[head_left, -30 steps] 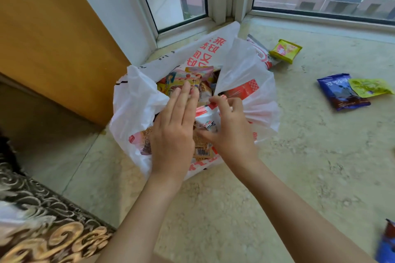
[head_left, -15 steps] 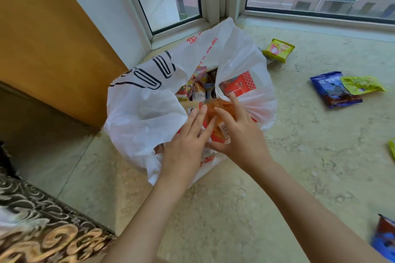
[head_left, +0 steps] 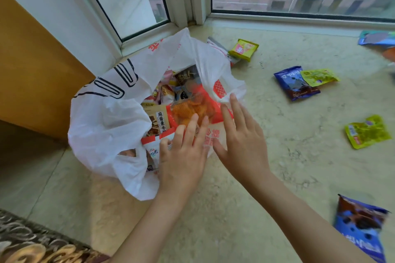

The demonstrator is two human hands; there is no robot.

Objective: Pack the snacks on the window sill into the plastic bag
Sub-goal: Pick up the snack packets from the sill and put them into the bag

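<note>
Head view: the plastic bag (head_left: 111,126) sat on the window sill (head_left: 277,166) near the corner, mouth gaping, already well filled. Visible on top were a red pack of orange crisps (head_left: 190,111), a brown pack with printed characters (head_left: 157,123) and several smaller packets further in.

My left hand (head_left: 181,156) lay flat at the near edge of the bag, fingers (head_left: 190,132) straight and close together, resting on the top packs; it pinched nothing. My right hand (head_left: 241,134) hovered at the bag's right rim, fingers spread and straight, tips just at the plastic; it held nothing.

Progress, by my estimate: more than half done. Left on the sill were a yellow packet (head_left: 243,49) just behind the bag, a dark blue pack (head_left: 296,83) touching a yellow-green packet (head_left: 318,77), another yellow-green packet (head_left: 367,131) further right, a blue pack (head_left: 361,226) at the near right edge, and a blurred item at the far right whose nature I could not tell. A whitish wrapper showed behind the bag; in or out, I could not tell.
</note>
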